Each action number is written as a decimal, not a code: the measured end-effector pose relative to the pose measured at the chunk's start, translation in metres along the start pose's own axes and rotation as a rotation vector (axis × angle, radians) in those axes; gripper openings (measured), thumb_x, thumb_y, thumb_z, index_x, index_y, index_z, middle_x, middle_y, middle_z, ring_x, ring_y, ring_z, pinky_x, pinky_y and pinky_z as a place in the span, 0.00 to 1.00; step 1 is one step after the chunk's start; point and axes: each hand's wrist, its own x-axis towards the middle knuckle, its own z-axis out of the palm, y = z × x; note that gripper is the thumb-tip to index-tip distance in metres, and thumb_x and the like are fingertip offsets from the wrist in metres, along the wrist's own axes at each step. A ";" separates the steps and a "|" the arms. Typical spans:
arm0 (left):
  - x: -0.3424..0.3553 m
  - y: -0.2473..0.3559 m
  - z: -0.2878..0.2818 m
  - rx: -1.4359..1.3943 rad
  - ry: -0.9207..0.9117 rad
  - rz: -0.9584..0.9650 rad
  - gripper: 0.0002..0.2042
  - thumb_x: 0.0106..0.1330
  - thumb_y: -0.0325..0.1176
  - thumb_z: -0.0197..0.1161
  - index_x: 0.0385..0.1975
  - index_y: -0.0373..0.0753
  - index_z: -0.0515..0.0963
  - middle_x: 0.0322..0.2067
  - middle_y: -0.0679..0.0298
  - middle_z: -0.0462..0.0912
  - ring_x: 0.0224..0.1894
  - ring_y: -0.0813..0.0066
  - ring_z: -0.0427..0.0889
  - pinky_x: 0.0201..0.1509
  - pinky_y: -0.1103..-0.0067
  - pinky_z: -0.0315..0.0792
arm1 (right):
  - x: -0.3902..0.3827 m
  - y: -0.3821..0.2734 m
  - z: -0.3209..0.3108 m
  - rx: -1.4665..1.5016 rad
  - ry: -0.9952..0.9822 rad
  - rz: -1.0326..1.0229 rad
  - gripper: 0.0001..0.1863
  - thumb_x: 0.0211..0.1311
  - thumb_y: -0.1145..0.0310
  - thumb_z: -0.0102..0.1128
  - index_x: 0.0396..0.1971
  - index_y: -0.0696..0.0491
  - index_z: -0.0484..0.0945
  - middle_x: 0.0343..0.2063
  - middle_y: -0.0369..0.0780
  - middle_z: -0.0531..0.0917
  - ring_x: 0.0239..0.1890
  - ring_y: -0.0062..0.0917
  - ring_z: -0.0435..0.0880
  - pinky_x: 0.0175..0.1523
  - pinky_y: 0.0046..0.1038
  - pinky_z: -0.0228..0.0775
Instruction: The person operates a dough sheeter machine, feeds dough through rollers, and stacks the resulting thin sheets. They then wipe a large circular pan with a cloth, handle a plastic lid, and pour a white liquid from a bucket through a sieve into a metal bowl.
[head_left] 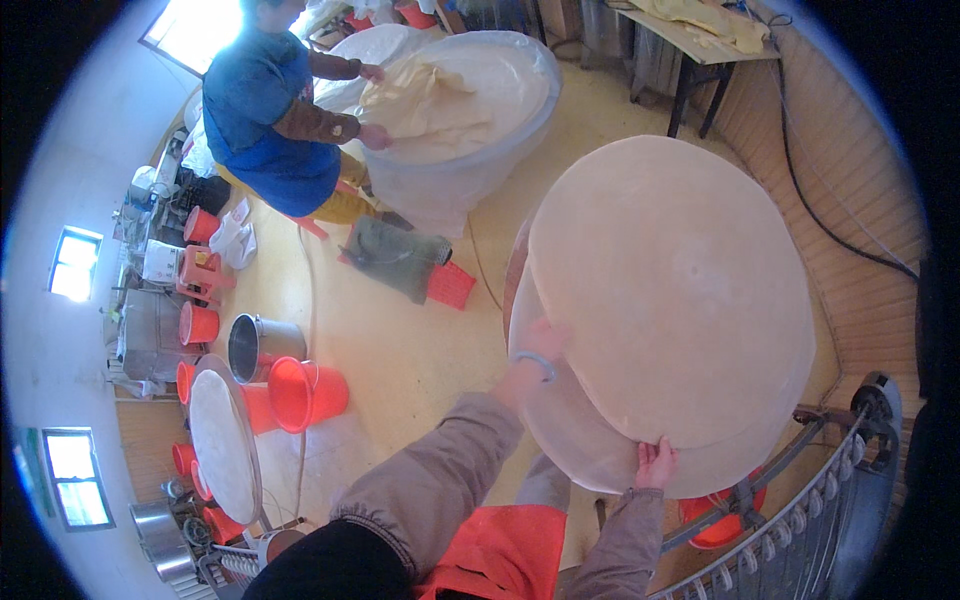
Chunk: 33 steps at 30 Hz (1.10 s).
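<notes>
A large pale, thin round sheet (670,280) lies a little off-centre on a translucent round layer (570,420), on a round board whose reddish-brown rim shows at the left. My left hand (540,350), with a pale blue band at the wrist, is at the left edge of the top sheet; its fingers are smeared by motion. My right hand (655,462) grips the sheet’s lower edge between thumb and fingers.
Another person (270,130) handles yellowish sheets over a plastic-lined round tub (520,110). A second round board with a pale sheet (220,440), red buckets (310,395) and a metal bucket (260,345) stand at left. A metal rack (840,500) is at lower right.
</notes>
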 end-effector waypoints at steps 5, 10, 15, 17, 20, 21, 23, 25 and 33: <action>-0.019 0.070 0.022 0.170 0.222 0.093 0.11 0.53 0.32 0.59 0.33 0.33 0.79 0.22 0.63 0.81 0.22 0.75 0.78 0.26 0.77 0.72 | -0.001 -0.009 -0.009 0.049 0.027 0.174 0.13 0.59 0.58 0.58 0.32 0.52 0.72 0.25 0.34 0.75 0.26 0.21 0.76 0.34 0.26 0.76; -0.016 0.094 0.025 -0.018 0.132 -0.020 0.09 0.53 0.30 0.59 0.31 0.32 0.78 0.21 0.62 0.79 0.18 0.74 0.76 0.20 0.77 0.70 | 0.022 -0.018 -0.022 0.424 -0.128 0.086 0.10 0.60 0.63 0.56 0.34 0.55 0.75 0.29 0.37 0.80 0.32 0.24 0.80 0.36 0.26 0.77; -0.011 0.082 0.016 0.016 0.080 -0.146 0.10 0.50 0.29 0.62 0.32 0.35 0.79 0.26 0.61 0.82 0.22 0.71 0.80 0.23 0.75 0.74 | 0.051 -0.034 -0.034 0.379 -0.172 0.067 0.07 0.59 0.70 0.56 0.35 0.56 0.75 0.36 0.39 0.80 0.39 0.23 0.80 0.39 0.25 0.76; -0.006 0.079 0.012 0.246 0.145 -0.054 0.10 0.50 0.28 0.62 0.34 0.35 0.78 0.25 0.61 0.82 0.21 0.70 0.79 0.20 0.75 0.73 | 0.056 -0.046 -0.032 0.336 -0.162 0.074 0.07 0.58 0.71 0.55 0.35 0.57 0.74 0.35 0.39 0.80 0.37 0.22 0.79 0.38 0.24 0.75; 0.026 0.087 0.021 -0.039 0.076 -0.164 0.09 0.49 0.27 0.62 0.31 0.35 0.76 0.25 0.60 0.80 0.23 0.70 0.79 0.20 0.76 0.73 | 0.058 -0.078 -0.024 0.314 -0.219 0.002 0.05 0.57 0.73 0.55 0.33 0.56 0.74 0.31 0.37 0.78 0.32 0.22 0.77 0.35 0.22 0.73; 0.039 0.094 0.025 0.152 0.019 -0.073 0.09 0.49 0.27 0.62 0.30 0.35 0.76 0.25 0.60 0.80 0.24 0.69 0.79 0.21 0.76 0.74 | 0.060 -0.092 -0.017 0.339 -0.187 0.007 0.03 0.57 0.72 0.55 0.30 0.55 0.73 0.28 0.36 0.77 0.30 0.21 0.76 0.35 0.23 0.73; 0.064 0.114 0.034 0.514 -0.019 -0.018 0.07 0.50 0.28 0.63 0.28 0.34 0.76 0.24 0.59 0.79 0.24 0.69 0.79 0.22 0.76 0.75 | 0.064 -0.130 -0.004 0.365 -0.054 0.006 0.04 0.58 0.72 0.54 0.29 0.57 0.71 0.25 0.40 0.75 0.27 0.25 0.76 0.33 0.29 0.75; 0.089 0.154 0.045 0.626 -0.056 0.188 0.06 0.50 0.28 0.63 0.25 0.34 0.76 0.24 0.58 0.79 0.25 0.69 0.79 0.23 0.76 0.75 | 0.068 -0.178 0.017 0.322 -0.141 -0.094 0.05 0.59 0.73 0.52 0.31 0.59 0.70 0.26 0.42 0.75 0.30 0.28 0.76 0.37 0.29 0.77; 0.098 0.357 0.078 -0.096 -0.438 0.213 0.10 0.52 0.36 0.60 0.27 0.36 0.80 0.28 0.59 0.82 0.28 0.72 0.79 0.31 0.75 0.72 | 0.006 -0.363 0.087 0.279 -0.385 -0.445 0.05 0.59 0.76 0.51 0.34 0.62 0.72 0.33 0.44 0.77 0.36 0.29 0.79 0.43 0.25 0.78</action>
